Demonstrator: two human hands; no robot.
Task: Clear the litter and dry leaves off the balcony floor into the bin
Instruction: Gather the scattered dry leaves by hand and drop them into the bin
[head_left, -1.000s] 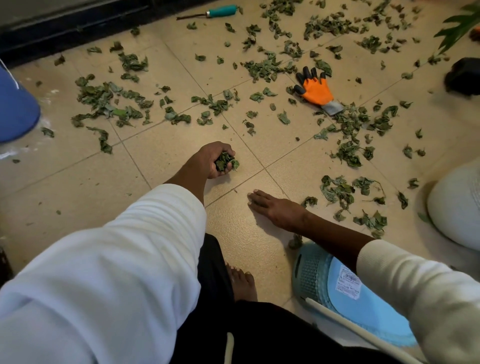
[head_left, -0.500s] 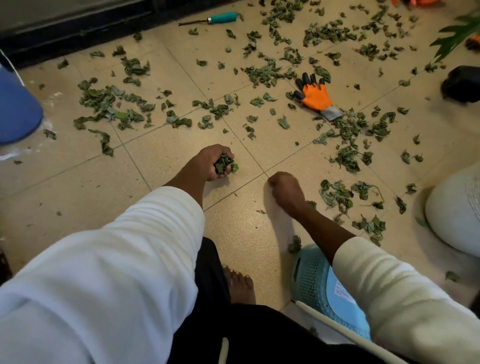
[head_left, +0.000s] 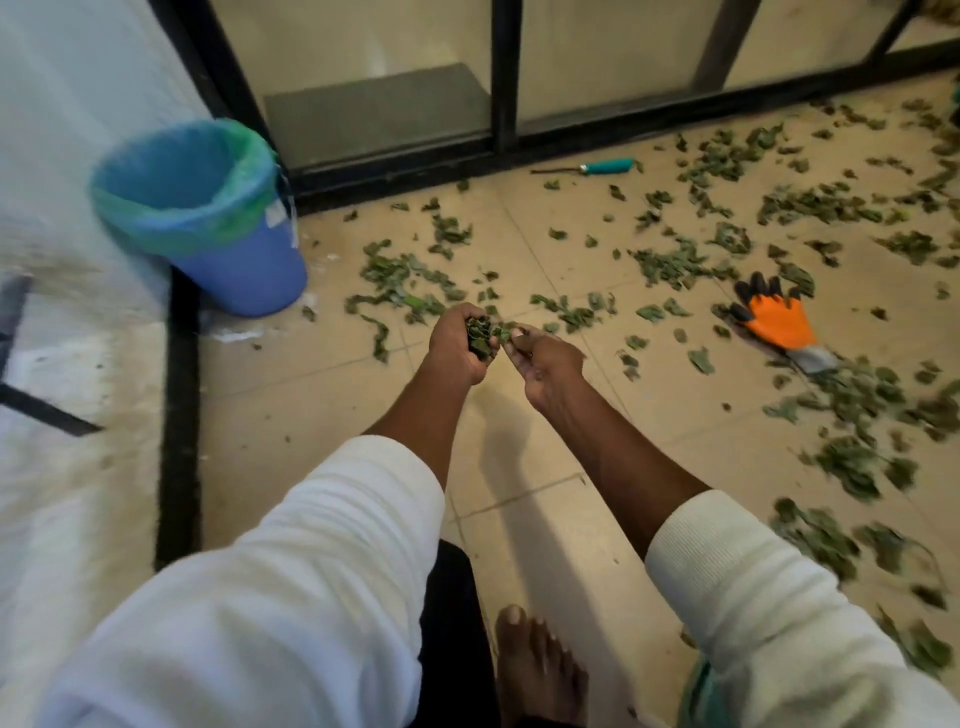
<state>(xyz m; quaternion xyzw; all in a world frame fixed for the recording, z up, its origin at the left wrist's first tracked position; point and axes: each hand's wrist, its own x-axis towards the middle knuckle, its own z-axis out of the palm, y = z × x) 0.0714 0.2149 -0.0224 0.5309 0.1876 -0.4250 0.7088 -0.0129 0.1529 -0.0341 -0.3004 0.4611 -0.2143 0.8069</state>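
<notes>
Dry leaves (head_left: 479, 338) sit clenched in my left hand (head_left: 460, 345); my right hand (head_left: 543, 361) pinches a few in. Next, I judge, carry them to the bin (head_left: 200, 213).

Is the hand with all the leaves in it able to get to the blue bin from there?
Probably yes. The left hand grips a bunch of leaves above the floor, and the blue bin stands open-topped to its left with only bare tile between them. It may need a lean.
</notes>
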